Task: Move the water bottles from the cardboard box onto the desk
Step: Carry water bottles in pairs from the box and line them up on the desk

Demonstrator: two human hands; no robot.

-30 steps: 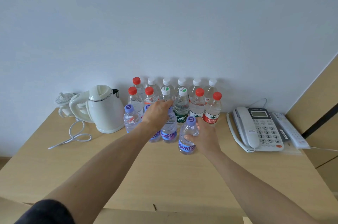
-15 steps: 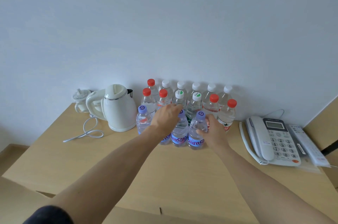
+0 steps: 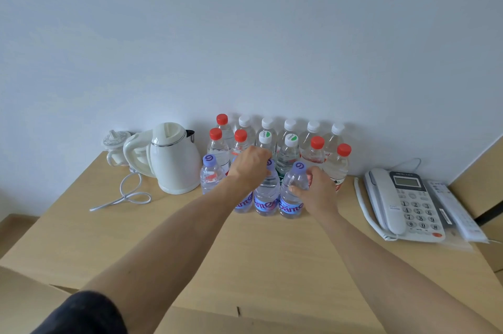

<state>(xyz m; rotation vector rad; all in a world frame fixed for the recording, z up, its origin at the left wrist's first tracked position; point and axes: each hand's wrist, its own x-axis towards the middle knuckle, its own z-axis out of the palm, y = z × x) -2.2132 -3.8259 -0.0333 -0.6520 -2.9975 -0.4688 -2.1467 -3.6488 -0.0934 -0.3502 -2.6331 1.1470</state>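
Setting purple-capped bottles into a tidy front row, the left hand (image 3: 249, 167) grips one from above while the right hand (image 3: 315, 192) clasps its three-o'clock neighbour (image 3: 292, 197) on the desk (image 3: 272, 257).

Right hand (image 3: 317, 192) slid purple-capped bottle (image 3: 293, 192) back beside front-row bottles (image 3: 265, 192).

Clear glossy plastic bottles (image 3: 292, 192) stand on a matt, smooth wood-look desk (image 3: 272, 257) beside a glossy white plastic kettle (image 3: 174, 162).

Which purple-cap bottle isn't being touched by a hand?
The leftmost purple-cap bottle, standing beside the white kettle. The left hand and right hand are on the other front bottles.
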